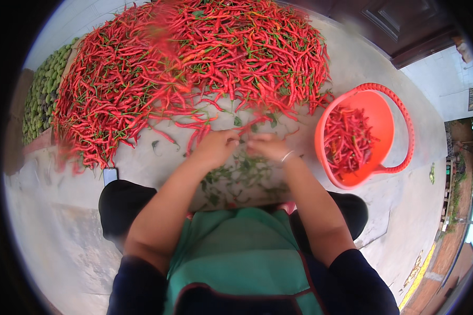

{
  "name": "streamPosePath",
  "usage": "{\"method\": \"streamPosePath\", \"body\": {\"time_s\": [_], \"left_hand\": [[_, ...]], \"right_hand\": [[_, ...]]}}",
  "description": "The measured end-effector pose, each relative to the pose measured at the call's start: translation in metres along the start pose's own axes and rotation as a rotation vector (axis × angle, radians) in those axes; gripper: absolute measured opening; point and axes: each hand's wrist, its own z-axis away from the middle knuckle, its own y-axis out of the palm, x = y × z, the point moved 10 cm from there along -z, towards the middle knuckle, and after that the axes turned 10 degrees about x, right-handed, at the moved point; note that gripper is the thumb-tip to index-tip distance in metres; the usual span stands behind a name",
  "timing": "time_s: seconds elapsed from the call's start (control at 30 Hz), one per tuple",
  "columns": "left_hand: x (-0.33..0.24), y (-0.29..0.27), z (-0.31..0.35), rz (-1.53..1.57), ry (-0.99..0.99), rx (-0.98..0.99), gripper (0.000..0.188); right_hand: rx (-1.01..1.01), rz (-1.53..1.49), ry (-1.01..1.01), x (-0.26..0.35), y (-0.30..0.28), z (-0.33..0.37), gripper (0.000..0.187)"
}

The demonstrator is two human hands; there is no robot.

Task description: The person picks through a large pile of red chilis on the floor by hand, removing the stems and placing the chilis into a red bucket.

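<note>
My left hand (215, 148) and my right hand (269, 146) are close together over the floor, fingertips almost meeting. Both are closed in a pinch; whatever they hold is too small and blurred to make out. A pale bracelet (287, 156) circles my right wrist. Just beyond my hands, a few loose red chili peppers (165, 136) lie at the front of a big heap of red chilies (205, 52) with green stems. Below my hands, green stems and leaves (242, 173) are scattered on the floor between my knees.
At my right stands a red-orange basket (388, 128) with a braided handle, partly filled with red chilies (348, 139). A phone (110, 176) lies by my left knee. Green round produce (43, 92) is piled far left. A dark door (397, 23) is at the back right.
</note>
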Motion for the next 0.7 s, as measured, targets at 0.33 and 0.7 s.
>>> {"method": "streamPosePath", "body": {"time_s": [0.33, 0.7], "left_hand": [[-0.082, 0.014, 0.038, -0.151, 0.298, 0.007, 0.021], [-0.096, 0.077, 0.015, -0.350, 0.190, -0.104, 0.021]], "right_hand": [[-0.232, -0.655, -0.280, 0.048, 0.027, 0.088, 0.014], [-1.062, 0.367, -0.412, 0.093, -0.038, 0.239, 0.021]]}}
